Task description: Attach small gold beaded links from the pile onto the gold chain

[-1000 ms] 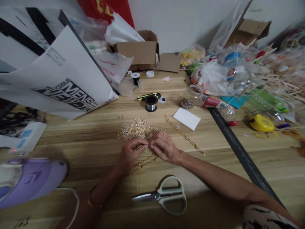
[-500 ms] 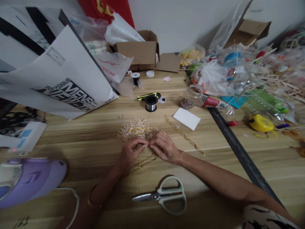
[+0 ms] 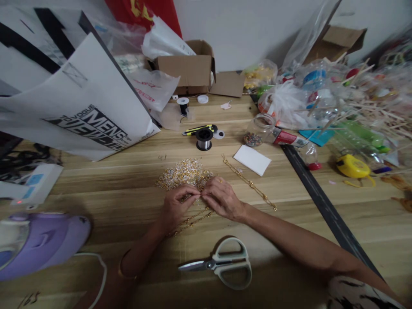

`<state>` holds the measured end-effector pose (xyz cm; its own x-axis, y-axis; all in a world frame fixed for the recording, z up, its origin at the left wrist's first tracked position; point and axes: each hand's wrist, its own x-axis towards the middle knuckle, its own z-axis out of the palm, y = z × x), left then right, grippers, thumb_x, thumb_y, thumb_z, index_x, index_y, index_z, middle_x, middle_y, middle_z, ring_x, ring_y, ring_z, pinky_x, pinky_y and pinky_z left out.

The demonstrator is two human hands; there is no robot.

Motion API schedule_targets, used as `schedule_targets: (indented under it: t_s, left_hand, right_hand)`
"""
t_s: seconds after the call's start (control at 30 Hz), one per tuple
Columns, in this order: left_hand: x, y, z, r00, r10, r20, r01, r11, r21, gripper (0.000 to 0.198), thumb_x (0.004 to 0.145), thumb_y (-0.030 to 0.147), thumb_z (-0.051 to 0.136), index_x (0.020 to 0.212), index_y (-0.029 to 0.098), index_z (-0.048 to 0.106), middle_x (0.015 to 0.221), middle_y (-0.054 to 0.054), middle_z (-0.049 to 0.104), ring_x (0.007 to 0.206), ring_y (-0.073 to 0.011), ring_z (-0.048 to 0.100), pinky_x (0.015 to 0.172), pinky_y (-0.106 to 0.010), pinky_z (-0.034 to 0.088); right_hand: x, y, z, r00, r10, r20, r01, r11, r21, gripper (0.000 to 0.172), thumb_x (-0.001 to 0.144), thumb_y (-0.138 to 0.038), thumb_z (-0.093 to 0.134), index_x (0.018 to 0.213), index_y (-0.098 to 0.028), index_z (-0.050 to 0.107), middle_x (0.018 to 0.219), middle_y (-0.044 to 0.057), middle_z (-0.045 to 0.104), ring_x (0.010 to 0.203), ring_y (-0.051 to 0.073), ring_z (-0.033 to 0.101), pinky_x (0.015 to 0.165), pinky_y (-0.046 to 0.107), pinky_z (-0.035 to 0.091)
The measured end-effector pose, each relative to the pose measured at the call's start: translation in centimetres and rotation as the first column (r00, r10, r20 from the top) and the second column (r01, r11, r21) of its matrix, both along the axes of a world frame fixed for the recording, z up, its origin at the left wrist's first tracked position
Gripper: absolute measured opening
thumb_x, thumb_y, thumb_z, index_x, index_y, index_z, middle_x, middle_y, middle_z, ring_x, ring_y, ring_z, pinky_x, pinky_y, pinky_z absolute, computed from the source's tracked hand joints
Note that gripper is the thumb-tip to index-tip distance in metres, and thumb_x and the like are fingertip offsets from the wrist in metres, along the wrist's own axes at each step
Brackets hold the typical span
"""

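Note:
My left hand (image 3: 178,204) and my right hand (image 3: 222,197) meet fingertip to fingertip at the front edge of a pile of gold and clear beads (image 3: 185,172). Both are closed in a pinch. What lies between the fingertips is too small to make out. Under and between the hands runs a gold beaded chain (image 3: 193,223), partly hidden by the left wrist. A second gold chain (image 3: 251,183) lies stretched out to the right of my right hand. Grey-handled scissors (image 3: 222,264) rest nearer to me, their blades pointing left.
Behind the pile stand a wire spool (image 3: 204,140) and a yellow cutter (image 3: 199,128). A white card (image 3: 252,160), a bead jar (image 3: 257,131) and a yellow tape measure (image 3: 353,166) lie to the right. At left are a purple iron (image 3: 48,240) and a large paper bag (image 3: 83,98).

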<state>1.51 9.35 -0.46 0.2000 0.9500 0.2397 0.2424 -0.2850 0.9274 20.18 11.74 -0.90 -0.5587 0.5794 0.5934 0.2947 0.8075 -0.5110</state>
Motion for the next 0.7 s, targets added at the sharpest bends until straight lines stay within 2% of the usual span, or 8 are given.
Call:
schedule_targets:
  t_s: [0.2, 0.43, 0.7]
  left_hand:
    - [-0.01, 0.13, -0.05, 1.0, -0.014, -0.017, 0.015, 0.999, 0.031, 0.006, 0.078, 0.02, 0.063, 0.076, 0.016, 0.067, 0.076, -0.005, 0.068, 0.074, -0.0149, 0.062, 0.069, -0.027, 0.049]
    - [-0.06, -0.07, -0.16, 0.998, 0.011, -0.063, -0.01, 1.0, 0.007, 0.004, 0.078, 0.019, 0.063, 0.078, 0.016, 0.066, 0.077, -0.004, 0.067, 0.073, -0.0139, 0.063, 0.069, -0.025, 0.049]
    - [0.3, -0.29, 0.78, 0.981, 0.045, -0.189, -0.026, 0.994, 0.104, 0.004, 0.077, 0.019, 0.063, 0.079, 0.017, 0.066, 0.076, -0.004, 0.068, 0.071, -0.0142, 0.063, 0.069, -0.025, 0.05]
  right_hand:
    - [-0.07, -0.03, -0.04, 1.0, -0.007, -0.009, 0.007, 1.0, -0.005, 0.006, 0.087, -0.017, 0.048, 0.09, -0.018, 0.053, 0.08, 0.006, 0.06, 0.079, 0.019, 0.051, 0.073, 0.035, 0.042]
    - [-0.03, -0.01, -0.1, 1.0, -0.005, 0.002, 0.005, 1.0, -0.009, 0.005, 0.087, -0.018, 0.049, 0.089, -0.017, 0.054, 0.081, 0.007, 0.06, 0.079, 0.018, 0.05, 0.073, 0.034, 0.042]
    - [-0.01, -0.03, -0.23, 1.0, -0.006, 0.013, 0.006, 1.0, -0.024, 0.006, 0.088, -0.019, 0.048, 0.09, -0.017, 0.053, 0.082, 0.006, 0.06, 0.079, 0.018, 0.05, 0.074, 0.034, 0.042]
